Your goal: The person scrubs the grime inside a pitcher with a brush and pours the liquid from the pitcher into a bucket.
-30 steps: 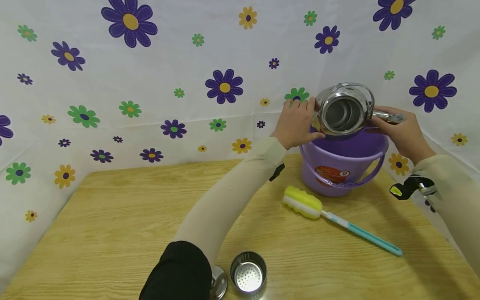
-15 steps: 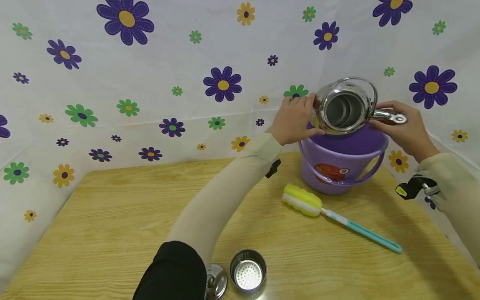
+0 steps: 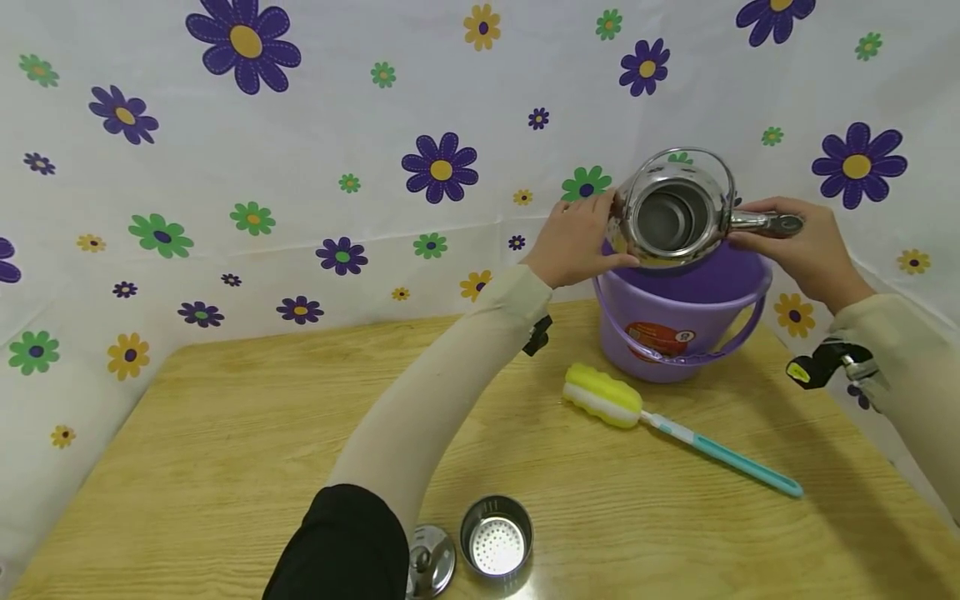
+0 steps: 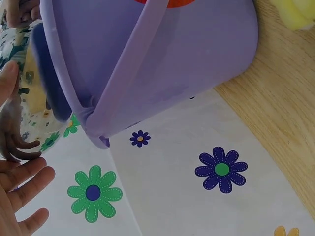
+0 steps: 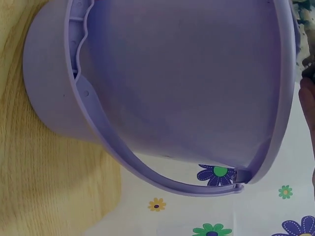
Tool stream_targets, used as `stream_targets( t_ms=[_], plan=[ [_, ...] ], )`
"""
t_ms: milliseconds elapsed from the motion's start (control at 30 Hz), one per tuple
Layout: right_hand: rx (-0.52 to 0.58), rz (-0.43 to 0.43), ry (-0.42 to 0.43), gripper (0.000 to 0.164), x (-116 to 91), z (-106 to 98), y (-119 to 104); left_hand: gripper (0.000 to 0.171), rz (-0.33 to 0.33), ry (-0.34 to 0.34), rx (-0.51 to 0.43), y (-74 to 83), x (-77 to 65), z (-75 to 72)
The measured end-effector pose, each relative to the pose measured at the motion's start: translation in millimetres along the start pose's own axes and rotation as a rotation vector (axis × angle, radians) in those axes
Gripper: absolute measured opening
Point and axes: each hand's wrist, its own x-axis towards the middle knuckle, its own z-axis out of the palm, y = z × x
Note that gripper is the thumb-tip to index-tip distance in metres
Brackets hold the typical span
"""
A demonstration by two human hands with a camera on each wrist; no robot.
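A shiny steel teapot (image 3: 663, 221) with a bail handle and a spout is held tilted above the purple bucket (image 3: 708, 317), its lidless mouth facing the head camera. My left hand (image 3: 573, 242) grips the left side of its body, thumb in front and fingers behind. On the other side, my right hand (image 3: 806, 250) holds it by the spout, with the fingertips partly hidden. In the left wrist view the curved teapot (image 4: 37, 105) reflects the fingers next to the bucket rim. Only an edge of the right hand (image 5: 307, 103) shows in the right wrist view.
On the wooden table (image 3: 247, 442), a yellow-and-white sponge brush (image 3: 603, 396) with a turquoise handle lies before the bucket. Nearer stand a perforated steel infuser (image 3: 498, 546) and a round lid (image 3: 432, 562), partly covered by the left sleeve. A flower-print cloth (image 3: 337, 125) hangs behind.
The teapot has risen slightly over the bucket, swung a little right, then back left, and its spout has turned. Both hands kept hold of it. The head view shifted slightly.
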Motion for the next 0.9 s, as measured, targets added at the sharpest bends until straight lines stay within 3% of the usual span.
stream_targets(
  t_ms=[100,200,433,633,900],
  plan=[
    [0.141,0.017,-0.046,0.031,-1,-2,-1,0.1,-0.001,-0.011,-0.012,-0.7,1.0,-0.8],
    [0.186,0.044,-0.077,0.032,-1,-5,-2,0.1,-0.001,-0.021,-0.02,-1.4,2.1,-1.4],
    [-0.148,0.065,-0.053,0.029,1,-5,-4,0.102,0.002,0.009,-0.006,-0.3,2.4,-1.9],
    [-0.363,0.011,0.034,0.029,3,0,-4,0.101,0.03,0.168,0.068,3.1,1.4,2.0],
    [-0.442,-0.035,0.115,0.036,4,7,-2,0.101,0.027,0.307,0.098,4.9,3.1,11.7]
  ],
)
